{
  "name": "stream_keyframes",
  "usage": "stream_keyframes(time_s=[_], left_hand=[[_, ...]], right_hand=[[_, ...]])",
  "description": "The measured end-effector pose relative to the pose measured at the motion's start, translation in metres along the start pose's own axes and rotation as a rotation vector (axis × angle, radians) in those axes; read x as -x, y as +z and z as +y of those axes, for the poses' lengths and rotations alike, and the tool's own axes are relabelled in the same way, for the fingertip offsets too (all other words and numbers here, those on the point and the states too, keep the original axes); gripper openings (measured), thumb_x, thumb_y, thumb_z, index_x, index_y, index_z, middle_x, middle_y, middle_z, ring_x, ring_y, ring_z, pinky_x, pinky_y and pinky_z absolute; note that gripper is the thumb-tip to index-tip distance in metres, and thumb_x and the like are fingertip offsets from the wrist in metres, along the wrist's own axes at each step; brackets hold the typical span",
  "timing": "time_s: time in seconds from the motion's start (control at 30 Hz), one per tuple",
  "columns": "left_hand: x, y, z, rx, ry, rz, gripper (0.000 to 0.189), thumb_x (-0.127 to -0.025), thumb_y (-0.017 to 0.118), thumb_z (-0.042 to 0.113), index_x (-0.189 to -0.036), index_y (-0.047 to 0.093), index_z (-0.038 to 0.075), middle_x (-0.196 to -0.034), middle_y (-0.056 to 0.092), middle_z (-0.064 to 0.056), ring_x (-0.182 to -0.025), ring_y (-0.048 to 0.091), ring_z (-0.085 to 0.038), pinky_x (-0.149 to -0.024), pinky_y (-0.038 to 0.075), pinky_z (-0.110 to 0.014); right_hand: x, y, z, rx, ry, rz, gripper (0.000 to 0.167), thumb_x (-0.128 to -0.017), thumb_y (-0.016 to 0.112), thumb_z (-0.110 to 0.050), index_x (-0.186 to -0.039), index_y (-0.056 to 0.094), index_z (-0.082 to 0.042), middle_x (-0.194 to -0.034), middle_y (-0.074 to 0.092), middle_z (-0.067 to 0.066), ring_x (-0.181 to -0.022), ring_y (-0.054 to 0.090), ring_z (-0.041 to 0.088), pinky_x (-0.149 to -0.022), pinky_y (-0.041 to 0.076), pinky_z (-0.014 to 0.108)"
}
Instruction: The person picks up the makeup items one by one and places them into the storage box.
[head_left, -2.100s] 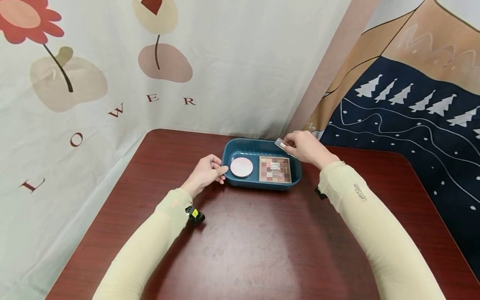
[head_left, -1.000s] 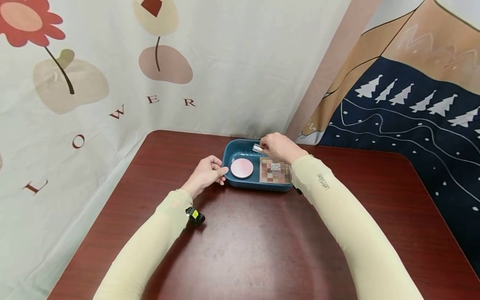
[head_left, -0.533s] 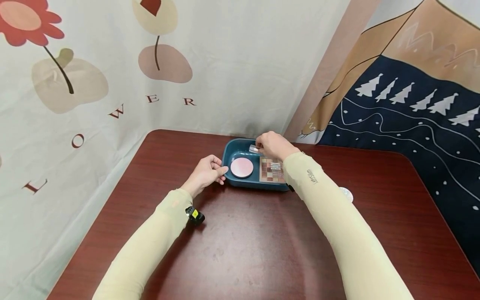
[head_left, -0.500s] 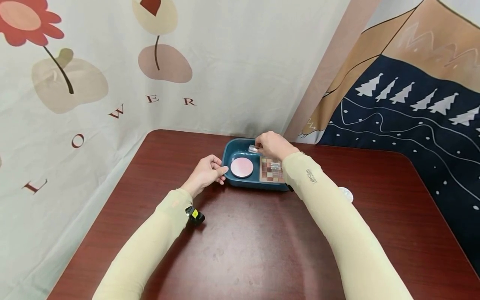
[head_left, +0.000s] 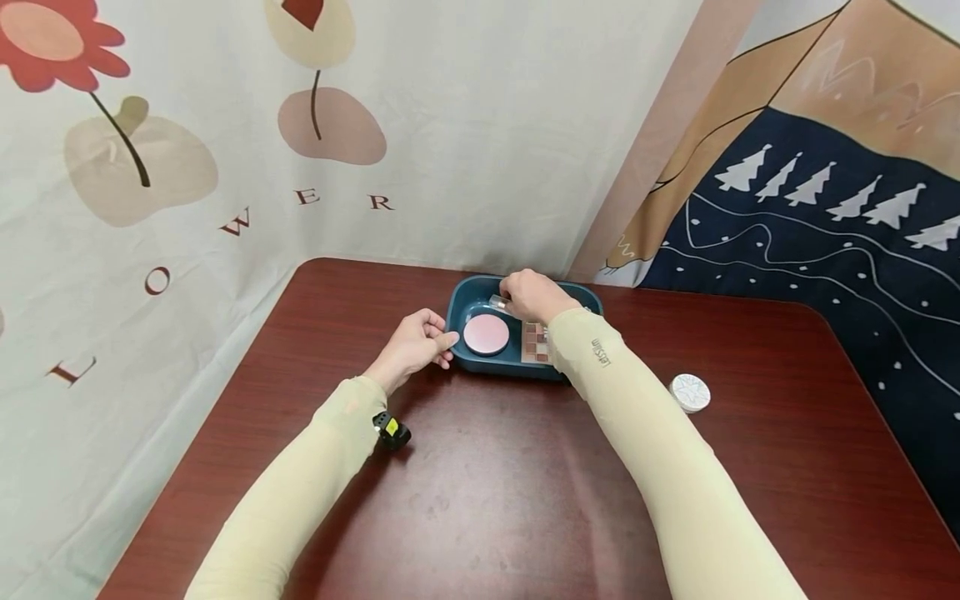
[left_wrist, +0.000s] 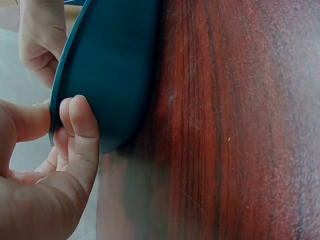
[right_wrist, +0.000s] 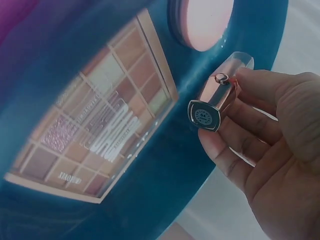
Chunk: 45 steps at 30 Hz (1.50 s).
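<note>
A dark teal plastic tray (head_left: 498, 366) stands near the table's back edge. My left hand (head_left: 412, 343) pinches its left rim, thumb inside and fingers against the outer wall in the left wrist view. Over the tray's back part, my right hand (head_left: 534, 296) holds a rose-gold lipstick (right_wrist: 216, 95) with a clear end between thumb and fingers. The lipstick lies low in the tray; whether it touches the bottom I cannot tell. A round pink compact (head_left: 486, 334) sits at the tray's left. Beside it is an eyeshadow palette (right_wrist: 100, 120), partly hidden by my right forearm in the head view.
A small round white patterned container (head_left: 690, 392) stands on the red-brown wooden table (head_left: 465, 500), right of my right forearm. Behind the table hang a pale flower-print curtain (head_left: 465, 167) and a dark blue cloth with white trees (head_left: 810, 225).
My right hand has carried the lipstick leftward from the tray's right back corner and down into the tray. The white container has come into view from behind my right sleeve. The left hand stays put.
</note>
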<state>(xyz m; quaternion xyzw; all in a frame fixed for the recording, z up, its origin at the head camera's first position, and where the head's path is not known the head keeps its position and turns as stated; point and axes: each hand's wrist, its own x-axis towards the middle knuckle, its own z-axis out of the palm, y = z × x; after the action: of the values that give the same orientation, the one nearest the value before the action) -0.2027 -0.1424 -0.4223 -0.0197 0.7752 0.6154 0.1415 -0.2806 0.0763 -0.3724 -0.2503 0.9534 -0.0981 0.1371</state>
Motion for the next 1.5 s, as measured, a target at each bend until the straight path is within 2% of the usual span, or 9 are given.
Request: stream_keyframes(time_s=[0.2,0.47,0.8,1.03,1.1,1.23,1.5], left_hand=[[0.000,0.002,0.001,-0.002,-0.020,0.004,0.021,-0.099,0.067,0.003,-0.109,0.049,-0.003,-0.082,0.060,-0.012,-0.064,0.066,-0.020,-0.064,0.062,-0.034],[0.001,0.003,0.000,-0.006,-0.035,0.002,0.024,-0.099,0.067,0.003,-0.112,0.049,-0.004,-0.083,0.060,-0.012,-0.064,0.066,-0.020,-0.064,0.062,-0.034],[0.002,0.005,0.003,-0.004,-0.052,-0.002,0.023,-0.099,0.068,0.005,-0.111,0.050,-0.003,-0.083,0.061,-0.012,-0.065,0.066,-0.020,-0.067,0.063,-0.037],[0.003,0.005,0.003,-0.015,-0.046,0.002,0.023,-0.099,0.068,0.005,-0.111,0.050,-0.003,-0.083,0.061,-0.012,-0.064,0.066,-0.018,-0.067,0.063,-0.035],[0.003,0.004,0.003,-0.015,-0.047,0.003,0.022,-0.099,0.068,0.005,-0.110,0.050,-0.002,-0.083,0.061,-0.012,-0.064,0.066,-0.018,-0.066,0.063,-0.034],[0.004,0.003,0.003,-0.010,-0.041,0.002,0.022,-0.099,0.068,0.005,-0.110,0.050,-0.002,-0.082,0.061,-0.012,-0.062,0.065,-0.017,-0.066,0.063,-0.034],[0.003,0.002,0.001,-0.009,-0.039,0.010,0.022,-0.099,0.068,0.005,-0.109,0.049,-0.002,-0.081,0.061,-0.012,-0.062,0.066,-0.018,-0.065,0.062,-0.034]], right_hand=[[-0.002,0.005,0.000,0.024,0.009,-0.009,0.015,-0.103,0.062,-0.014,-0.107,0.073,-0.005,-0.098,0.070,0.011,-0.085,0.060,0.023,-0.082,0.054,0.035],[-0.003,0.010,0.001,-0.011,0.067,-0.059,0.018,-0.105,0.061,-0.018,-0.111,0.072,-0.005,-0.099,0.068,0.010,-0.088,0.061,0.023,-0.084,0.054,0.035],[-0.006,0.014,0.000,0.018,0.093,-0.083,0.031,-0.105,0.060,-0.020,-0.130,0.067,-0.003,-0.125,0.069,0.014,-0.107,0.065,0.024,-0.101,0.054,0.040],[-0.006,0.015,0.003,-0.010,0.102,-0.090,0.028,-0.106,0.058,-0.019,-0.128,0.068,-0.004,-0.121,0.069,0.013,-0.100,0.063,0.023,-0.094,0.055,0.038],[-0.005,0.014,0.003,-0.028,0.118,-0.098,0.029,-0.106,0.056,-0.017,-0.130,0.067,-0.004,-0.123,0.067,0.012,-0.102,0.062,0.023,-0.095,0.054,0.038],[-0.003,0.010,0.005,-0.042,0.127,-0.097,0.026,-0.105,0.051,-0.010,-0.125,0.068,-0.005,-0.121,0.067,0.013,-0.103,0.061,0.024,-0.094,0.054,0.040],[0.004,0.002,0.013,-0.049,0.102,-0.066,0.028,-0.103,0.054,-0.009,-0.127,0.068,-0.003,-0.126,0.065,0.016,-0.107,0.061,0.026,-0.099,0.055,0.042]])
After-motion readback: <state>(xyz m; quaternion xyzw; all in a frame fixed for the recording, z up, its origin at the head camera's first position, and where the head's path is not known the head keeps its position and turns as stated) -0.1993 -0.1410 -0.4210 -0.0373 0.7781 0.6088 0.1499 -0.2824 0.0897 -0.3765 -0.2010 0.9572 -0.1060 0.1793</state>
